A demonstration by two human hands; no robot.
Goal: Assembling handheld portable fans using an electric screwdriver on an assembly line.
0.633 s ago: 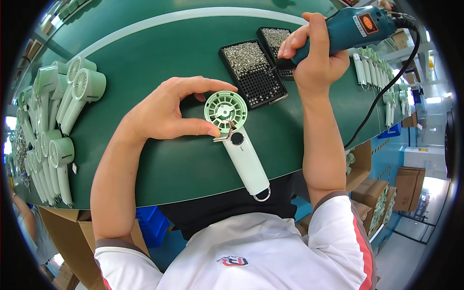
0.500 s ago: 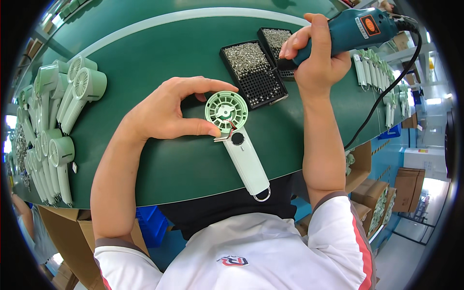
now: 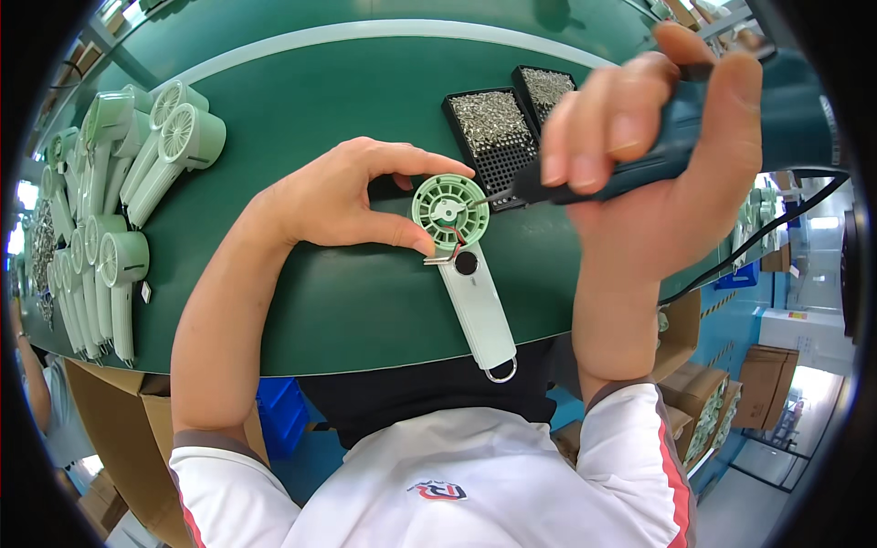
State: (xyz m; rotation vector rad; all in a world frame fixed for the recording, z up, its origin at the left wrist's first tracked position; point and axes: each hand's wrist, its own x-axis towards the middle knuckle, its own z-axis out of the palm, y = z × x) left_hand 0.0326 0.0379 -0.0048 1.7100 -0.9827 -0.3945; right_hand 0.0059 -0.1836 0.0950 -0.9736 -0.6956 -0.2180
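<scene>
A pale green handheld fan [image 3: 478, 306] lies on the green table, its round head up and its handle toward me. Thin wires run from the head beside a dark round spot on the handle. My left hand [image 3: 343, 196] grips the fan's head between thumb and index finger. In my right hand [image 3: 653, 164] is a teal electric screwdriver [image 3: 676, 137], fingers wrapped round its body. Its bit points left and reaches over the right side of the fan's head; whether it touches is unclear. Behind it, a black screw tray [image 3: 493, 123] holds many small silver screws.
A second screw tray [image 3: 548, 89] stands beside the first. Several pale green fans [image 3: 119, 247] are piled at the left. The screwdriver's black cord [image 3: 758, 239] runs down at the right. Cardboard boxes [image 3: 699, 379] and a blue bin [image 3: 283, 416] sit below the table edge.
My right hand has brought the screwdriver from the screw trays toward me, and its bit is now over the fan's head. My left hand still holds the fan.
</scene>
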